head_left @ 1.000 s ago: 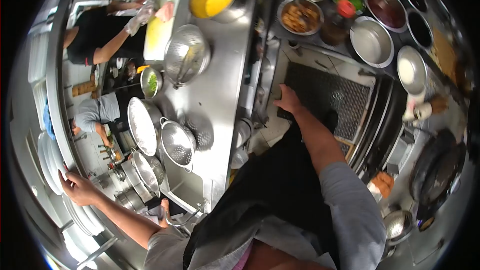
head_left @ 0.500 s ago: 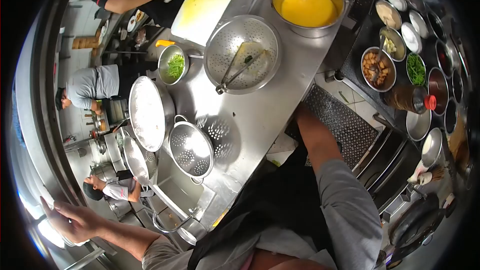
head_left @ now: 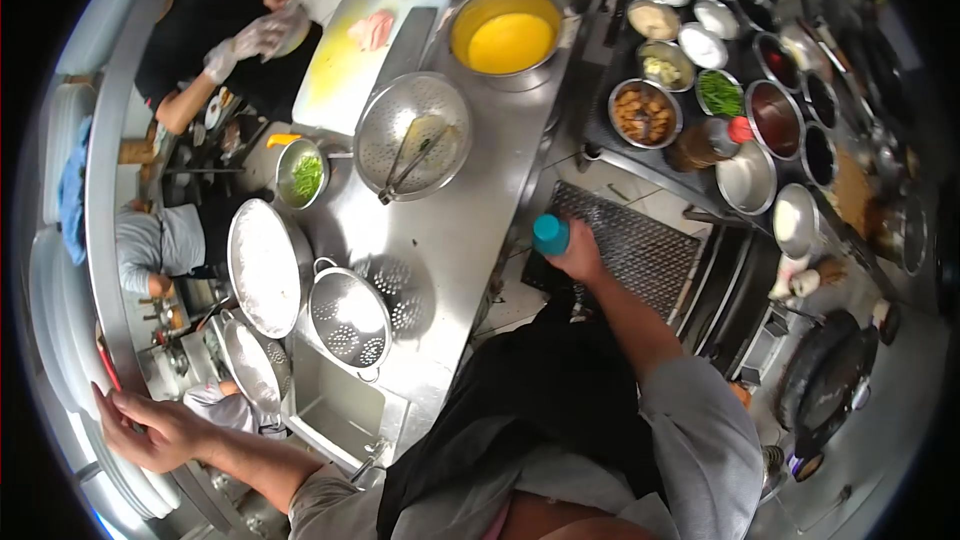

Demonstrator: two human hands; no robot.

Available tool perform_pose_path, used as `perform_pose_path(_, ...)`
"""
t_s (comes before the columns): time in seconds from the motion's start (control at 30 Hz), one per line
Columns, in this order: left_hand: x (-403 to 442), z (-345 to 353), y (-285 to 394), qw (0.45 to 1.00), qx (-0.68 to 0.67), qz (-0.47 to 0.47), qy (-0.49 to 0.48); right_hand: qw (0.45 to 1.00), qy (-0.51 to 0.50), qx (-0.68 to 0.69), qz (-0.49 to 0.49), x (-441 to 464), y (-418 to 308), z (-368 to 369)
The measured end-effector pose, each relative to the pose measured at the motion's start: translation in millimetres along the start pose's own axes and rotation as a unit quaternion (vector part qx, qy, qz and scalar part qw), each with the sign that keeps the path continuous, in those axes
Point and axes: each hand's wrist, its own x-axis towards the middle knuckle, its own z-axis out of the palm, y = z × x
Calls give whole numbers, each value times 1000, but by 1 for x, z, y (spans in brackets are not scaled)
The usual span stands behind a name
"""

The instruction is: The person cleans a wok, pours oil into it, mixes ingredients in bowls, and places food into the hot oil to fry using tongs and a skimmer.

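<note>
My left hand [head_left: 160, 432] reaches out at the lower left with fingers stretched and apart. It is beside a stack of white plates [head_left: 150, 495] on a shelf, and I cannot tell whether it touches them. A red, pen-like object [head_left: 108, 364] lies just above its fingertips. Low beside the steel counter, my right hand [head_left: 578, 254] is wrapped round a teal bottle [head_left: 549, 234], seen from above with its round top showing. My fingers hide part of the bottle.
The steel counter [head_left: 440, 250] bears a large colander [head_left: 375, 155] with tongs, a smaller colander [head_left: 350, 310], a bowl of chopped greens [head_left: 303, 175], and a pot of yellow liquid [head_left: 510, 40]. Several ingredient bowls fill the station [head_left: 600, 130] at right. A gloved co-worker [head_left: 200, 30] stands by the cutting board [head_left: 330, 80].
My right hand has come into view with the teal bottle. My view has shifted, showing more of the plate stacks. The co-worker's gloved hands have moved off the cutting board.
</note>
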Motion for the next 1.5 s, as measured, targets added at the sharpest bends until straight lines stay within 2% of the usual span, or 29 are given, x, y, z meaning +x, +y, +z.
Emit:
perform_pose_path(0.07, -15, 6, 32, 966, -234, -25, 103, 1000, -2, -23, 18, -52, -4, -48)
perform_pose_path(0.1, -30, -1, 62, 963, -255, -68, 52, 999, 1, -33, 34, -78, -11, -73)
perform_pose_path(0.13, -38, -14, 104, 941, -305, -123, -75, 999, -16, -17, 47, -100, -22, -99)
perform_pose_path(0.17, -50, -27, 151, 862, -395, -226, -224, 998, -28, 0, 60, -121, -34, -125)
perform_pose_path(0.2, -103, -6, 175, 720, -581, -207, -319, 996, -39, 17, 73, -142, -41, -146)
perform_pose_path(0.23, -60, -51, 240, 631, -544, -182, -522, 1000, 9, 1, 7, -162, -44, -159)
perform_pose_path(0.27, -85, -57, 280, 609, -585, -35, -535, 1000, 15, -3, 21, -176, -48, -174)
perform_pose_path(0.3, -76, -77, 318, 562, -651, 60, -507, 999, 20, -4, 37, -189, -56, -190)
perform_pose_path(0.37, -91, -118, 375, 490, -689, 152, -511, 997, 45, 4, 63, -216, -95, -227)
perform_pose_path(0.4, -86, -140, 393, 485, -664, 215, -528, 996, 72, -15, 54, -228, -99, -235)
perform_pose_path(0.47, -81, -174, 423, 475, -685, 268, -484, 990, 124, -50, 35, -250, -100, -247)
perform_pose_path(0.57, -88, -205, 461, 520, -708, 244, -411, 976, 213, -50, 10, -279, -90, -257)
perform_pose_path(0.6, -85, -212, 471, 530, -714, 239, -391, 971, 233, -51, 32, -290, -90, -260)
perform_pose_path(0.67, -78, -228, 493, 560, -687, 230, -401, 961, 264, -53, 68, -310, -95, -273)
perform_pose_path(0.77, -64, -239, 502, 572, -545, 318, -524, 948, 292, -97, 85, -337, -83, -280)
perform_pose_path(0.87, -22, -243, 475, 396, -571, 317, -646, 936, 324, -97, 93, -362, -72, -297)
perform_pose_path(0.9, -31, -243, 469, 482, -633, 287, -533, 934, 333, -87, 93, -367, -71, -302)
perform_pose_path(0.93, -8, -259, 458, 469, -648, 253, -543, 936, 327, -95, 83, -373, -74, -306)
perform_pose_path(1.0, 6, -277, 455, 473, -752, 271, -370, 943, 309, -109, 57, -377, -79, -313)
perform_pose_path(1.07, 5, -281, 462, 412, -762, 372, -334, 938, 330, -103, 35, -375, -81, -314)
perform_pose_path(1.1, 1, -282, 469, 445, -748, 418, -260, 940, 327, -97, 29, -374, -90, -319)
perform_pose_path(1.2, -1, -288, 461, 458, -686, 380, -419, 939, 325, -111, -8, -369, -98, -319)
perform_pose_path(1.23, -14, -282, 466, 512, -704, 314, -381, 937, 326, -121, -24, -367, -99, -318)
perform_pose_path(1.33, -24, -270, 469, 575, -593, 233, -514, 941, 315, -115, -37, -364, -103, -321)
perform_pose_path(1.37, -23, -268, 464, 542, -585, 217, -562, 942, 312, -115, -40, -363, -104, -321)
perform_pose_path(1.43, -16, -280, 448, 519, -719, 203, -416, 944, 305, -116, -46, -362, -105, -322)
perform_pose_path(1.5, -11, -289, 431, 453, -784, 244, -348, 942, 306, -118, -65, -360, -107, -323)
